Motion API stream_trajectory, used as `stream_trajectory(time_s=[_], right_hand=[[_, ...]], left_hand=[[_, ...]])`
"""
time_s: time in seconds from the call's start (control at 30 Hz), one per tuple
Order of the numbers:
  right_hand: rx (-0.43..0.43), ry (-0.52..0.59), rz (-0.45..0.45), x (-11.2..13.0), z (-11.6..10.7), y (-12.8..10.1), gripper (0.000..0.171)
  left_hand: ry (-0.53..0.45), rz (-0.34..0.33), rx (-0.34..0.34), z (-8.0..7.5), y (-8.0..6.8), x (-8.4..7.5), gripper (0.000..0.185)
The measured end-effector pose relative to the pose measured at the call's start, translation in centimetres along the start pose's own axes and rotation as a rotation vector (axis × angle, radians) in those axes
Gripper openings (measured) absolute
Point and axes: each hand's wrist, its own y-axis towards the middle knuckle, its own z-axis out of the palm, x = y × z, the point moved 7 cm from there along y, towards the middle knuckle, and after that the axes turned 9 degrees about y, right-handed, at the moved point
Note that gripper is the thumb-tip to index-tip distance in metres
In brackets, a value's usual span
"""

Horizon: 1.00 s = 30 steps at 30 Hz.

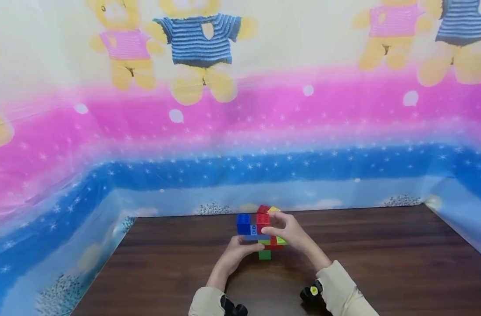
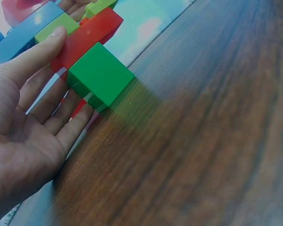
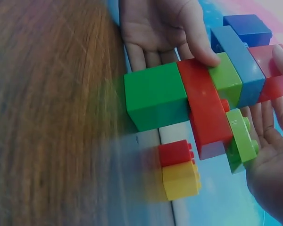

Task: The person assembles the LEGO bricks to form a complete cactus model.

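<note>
block stack (image 1: pixel 261 232): green base cube, red slab above, lime green, blue, translucent red, dark blue top piece
loose pair (image 3: pixel 180 169): red block on yellow block
surface (image 1: pixel 382 263): dark brown wood grain
backdrop (image 1: pixel 240 131): cream, pink and blue bands, white specks, yellow bears in pink or blue-striped shirts
sleeves (image 1: pixel 343 289): beige
</note>
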Motion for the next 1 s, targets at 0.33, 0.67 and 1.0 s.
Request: stream_trajectory(time_s=[0.33,0.67,1.0], right_hand=[[0.083,0.038,-0.040,0.6,-0.1,0.6,0.050],[-0.125,0.213,-0.016,-0.7,-2.7,1.8,0.048],[-0.302,0.137,0.040,-2.6,-4.6,2.1,0.044]], left_hand=[[-0.010,0.020,0.002,0.0,-0.1,-0.2,0.041],[0.037,0.021,-0.026,-0.4,0.4,-0.5,0.045],[0.037,-0.031,-0.017,0.0,0.3,0.4,0.045]])
